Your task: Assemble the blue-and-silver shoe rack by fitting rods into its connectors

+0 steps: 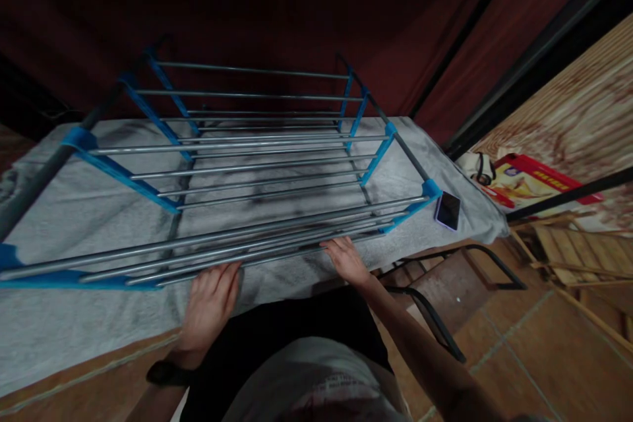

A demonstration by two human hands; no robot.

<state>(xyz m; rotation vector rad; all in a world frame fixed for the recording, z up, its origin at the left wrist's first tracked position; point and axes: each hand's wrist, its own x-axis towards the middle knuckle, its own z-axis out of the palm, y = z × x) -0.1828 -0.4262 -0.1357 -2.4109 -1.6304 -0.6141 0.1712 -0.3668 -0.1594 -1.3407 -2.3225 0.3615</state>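
A shoe rack [267,165] of grey metal rods and blue plastic side pieces rests on a grey cloth [306,267]. Its tiers run away from me, and the nearest rods pass just in front of my body. My left hand [210,297], with a dark band at the wrist, has its fingers curled over the lowest near rod, left of centre. Farther right, my right hand [346,260] holds the same rod with bent fingers. Both thumbs are hidden. A blue side piece [410,211] closes the rack's near right end.
A phone [448,211] lies on the cloth by the rack's right end. Right of it are a red and yellow box [539,181] and a wooden slatted piece [583,254]. A black-framed chair [459,277] stands on the tiled floor. Behind the rack is a dark red surface [277,6].
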